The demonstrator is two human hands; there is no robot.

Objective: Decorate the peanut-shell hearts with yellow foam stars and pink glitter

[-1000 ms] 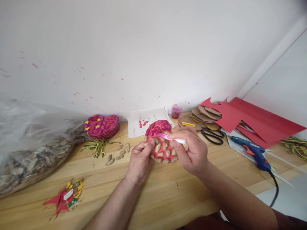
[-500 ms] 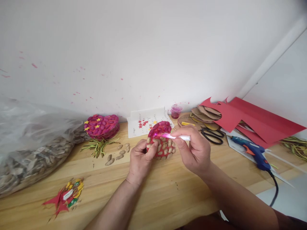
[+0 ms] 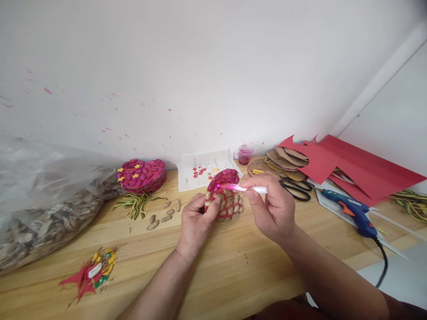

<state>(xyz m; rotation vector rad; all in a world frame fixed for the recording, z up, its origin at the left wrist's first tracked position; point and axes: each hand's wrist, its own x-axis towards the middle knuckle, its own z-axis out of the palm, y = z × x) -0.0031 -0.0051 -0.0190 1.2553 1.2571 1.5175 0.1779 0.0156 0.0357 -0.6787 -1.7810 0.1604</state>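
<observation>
My left hand [image 3: 199, 217] grips the left edge of a red piece covered with peanuts [image 3: 230, 202], holding it above the table. Its upper peanuts are coloured magenta, while the lower ones keep their plain tan shells. In my right hand [image 3: 271, 206] is a white brush-like stick [image 3: 255, 189] with a magenta-stained tip, pinched between thumb and fingers. That tip touches the upper left of the piece, at the border of the coloured peanuts. Behind the piece lies a white sheet [image 3: 187, 171] with small red and yellow stars.
A plastic cup [image 3: 245, 155] of magenta liquid stands by the wall. Left are finished-looking magenta pieces [image 3: 142, 175], loose peanuts [image 3: 167, 218] and a bag of peanuts [image 3: 50, 218]. Right are scissors [image 3: 296, 189], red paper [image 3: 370, 164] and a blue glue gun [image 3: 353, 211]. Paper scraps [image 3: 86, 275] lie front left.
My right hand and the brush-like stick have shifted slightly to the right, and its tip has moved a little across the peanuts. My left hand has barely moved.
</observation>
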